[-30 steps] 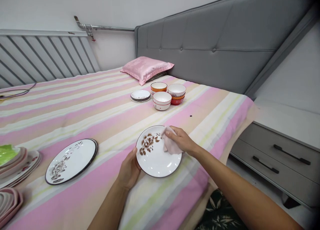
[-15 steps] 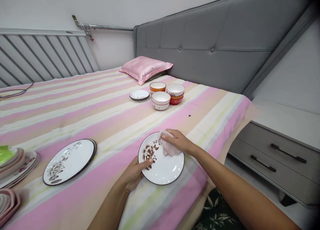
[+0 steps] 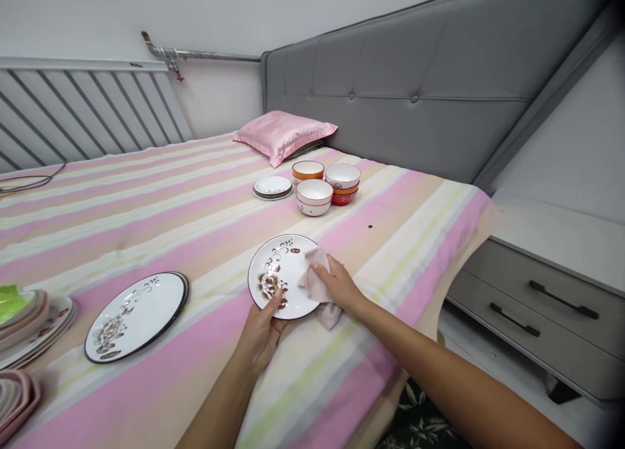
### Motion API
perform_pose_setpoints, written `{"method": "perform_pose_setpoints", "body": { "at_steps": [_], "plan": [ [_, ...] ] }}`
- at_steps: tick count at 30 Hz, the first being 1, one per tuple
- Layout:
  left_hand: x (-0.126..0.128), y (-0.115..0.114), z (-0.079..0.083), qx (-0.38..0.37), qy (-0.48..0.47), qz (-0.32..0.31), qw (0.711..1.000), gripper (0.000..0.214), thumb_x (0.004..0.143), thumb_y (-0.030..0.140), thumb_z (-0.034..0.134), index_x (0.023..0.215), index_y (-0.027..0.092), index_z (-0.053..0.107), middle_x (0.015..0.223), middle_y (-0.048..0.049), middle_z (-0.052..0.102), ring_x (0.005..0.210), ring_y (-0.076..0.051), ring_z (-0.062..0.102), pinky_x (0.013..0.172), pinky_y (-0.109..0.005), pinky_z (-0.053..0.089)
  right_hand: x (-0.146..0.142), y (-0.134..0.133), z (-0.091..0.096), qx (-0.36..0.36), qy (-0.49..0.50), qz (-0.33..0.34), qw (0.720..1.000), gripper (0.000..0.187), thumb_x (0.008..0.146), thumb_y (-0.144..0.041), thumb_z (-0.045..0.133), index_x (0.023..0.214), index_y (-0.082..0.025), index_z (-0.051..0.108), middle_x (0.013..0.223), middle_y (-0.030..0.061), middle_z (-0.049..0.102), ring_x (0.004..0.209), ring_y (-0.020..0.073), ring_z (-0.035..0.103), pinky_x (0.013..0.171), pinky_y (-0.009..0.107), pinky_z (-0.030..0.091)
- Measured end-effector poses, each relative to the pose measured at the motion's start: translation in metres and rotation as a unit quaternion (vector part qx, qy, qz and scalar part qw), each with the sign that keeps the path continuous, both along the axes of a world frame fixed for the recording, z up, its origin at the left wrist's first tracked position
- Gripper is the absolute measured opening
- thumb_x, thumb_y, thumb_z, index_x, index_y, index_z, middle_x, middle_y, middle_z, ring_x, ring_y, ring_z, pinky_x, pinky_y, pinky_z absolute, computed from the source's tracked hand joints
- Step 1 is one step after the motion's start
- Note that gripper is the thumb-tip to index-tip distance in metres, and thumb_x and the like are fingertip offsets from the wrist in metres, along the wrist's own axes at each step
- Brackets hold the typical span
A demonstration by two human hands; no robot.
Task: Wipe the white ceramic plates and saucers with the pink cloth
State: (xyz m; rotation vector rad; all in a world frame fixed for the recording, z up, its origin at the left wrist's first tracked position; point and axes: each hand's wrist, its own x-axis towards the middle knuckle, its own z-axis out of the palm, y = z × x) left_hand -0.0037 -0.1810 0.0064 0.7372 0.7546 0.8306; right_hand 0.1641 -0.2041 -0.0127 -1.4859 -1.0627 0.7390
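A round white plate with a dark rim and brown flower print is tilted up above the striped bed. My left hand grips its lower left edge, thumb on the printed face and fingers underneath. At the plate's right side, my right hand is closed on a pale pink cloth, pressing it to the plate; a corner of the cloth hangs below the rim. Left of my hands, oval white plates with matching print lie stacked on the bedspread.
Stacked bowls and small plates stand farther back, near a pink pillow. At the left edge are more plates and pink dishes. A grey nightstand is right of the bed, beside the padded headboard.
The plate has moved up and left and turned, so more of its print shows. Both hands moved with it, and the cloth now hangs over the lower right rim.
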Motion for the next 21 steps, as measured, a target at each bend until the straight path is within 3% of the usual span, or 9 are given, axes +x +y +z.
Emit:
{"method": "perform_pose_setpoints", "body": {
  "at_steps": [6, 12, 18, 21],
  "plan": [
    [0.001, 0.004, 0.002, 0.013, -0.048, 0.068, 0.996, 0.041, 0.075, 0.017, 0.063, 0.114, 0.021, 0.055, 0.113, -0.0052, 0.063, 0.105, -0.02, 0.057, 0.088, -0.029, 0.05, -0.017, -0.008, 0.006, -0.001, 0.005, 0.075, 0.997, 0.039, 0.084, -0.043, 0.042, 0.114, -0.019, 0.049, 0.11, 0.0071, 0.059, 0.103, 0.0212, 0.053, 0.085, 0.034, 0.042],
    [0.001, 0.006, -0.001, 0.018, -0.064, 0.1, 0.993, 0.038, 0.076, 0.015, 0.061, 0.113, 0.021, 0.057, 0.116, -0.0069, 0.061, 0.106, -0.019, 0.056, 0.086, -0.028, 0.051, -0.02, -0.012, 0.013, -0.028, -0.011, 0.114, 0.993, 0.043, 0.081, -0.042, 0.049, 0.115, -0.017, 0.048, 0.113, 0.0089, 0.058, 0.104, 0.0225, 0.052, 0.088, 0.036, 0.041],
    [0.002, 0.01, -0.003, 0.029, -0.085, 0.131, 0.987, 0.035, 0.078, 0.013, 0.058, 0.112, 0.021, 0.058, 0.116, -0.0076, 0.061, 0.099, -0.019, 0.06, 0.08, -0.032, 0.054, -0.011, -0.017, 0.022, -0.117, 0.047, 0.177, 0.976, 0.039, 0.077, -0.048, 0.053, 0.097, -0.015, 0.059, 0.095, 0.0078, 0.064, 0.084, 0.0222, 0.06, 0.07, 0.033, 0.048],
    [0.0, 0.012, -0.005, 0.021, -0.088, 0.151, 0.984, 0.033, 0.078, 0.012, 0.059, 0.11, 0.021, 0.058, 0.117, -0.0066, 0.06, 0.1, -0.018, 0.06, 0.081, -0.032, 0.053, 0.009, -0.015, 0.03, -0.163, 0.146, 0.153, 0.964, 0.037, 0.076, -0.048, 0.055, 0.09, -0.014, 0.06, 0.077, 0.0064, 0.066, 0.065, 0.0186, 0.061, 0.057, 0.03, 0.049]
  ]
}}
